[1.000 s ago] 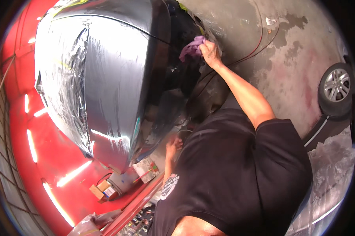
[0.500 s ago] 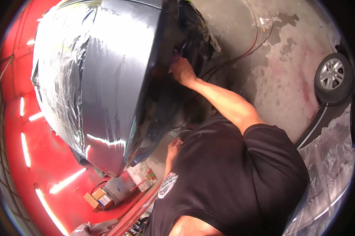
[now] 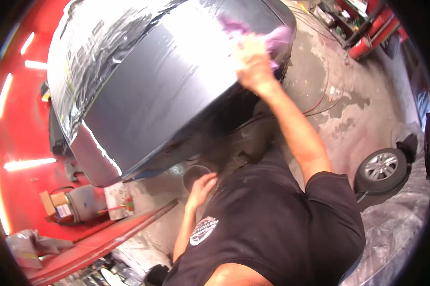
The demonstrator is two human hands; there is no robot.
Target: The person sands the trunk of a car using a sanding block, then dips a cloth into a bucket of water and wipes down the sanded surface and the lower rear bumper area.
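One crumpled purple cloth (image 3: 278,40)

My right hand (image 3: 254,64): blurred, gripping a bunched purple cloth (image 3: 279,40) at the grey panel (image 3: 138,105)
My left hand (image 3: 202,189): low beside my dark shirt (image 3: 267,214), fingers loosely bent
Plastic sheeting (image 3: 100,52): wrinkled, shiny, bordering the panel
Wheel (image 3: 381,166): silver-spoked, off to my right

White lettering is running along a rounded white emblem (image 3: 203,234) on the black shirt (image 3: 272,214); a pale label (image 3: 63,210) is showing on a cardboard box (image 3: 60,198), its print looking too small for reading from here.
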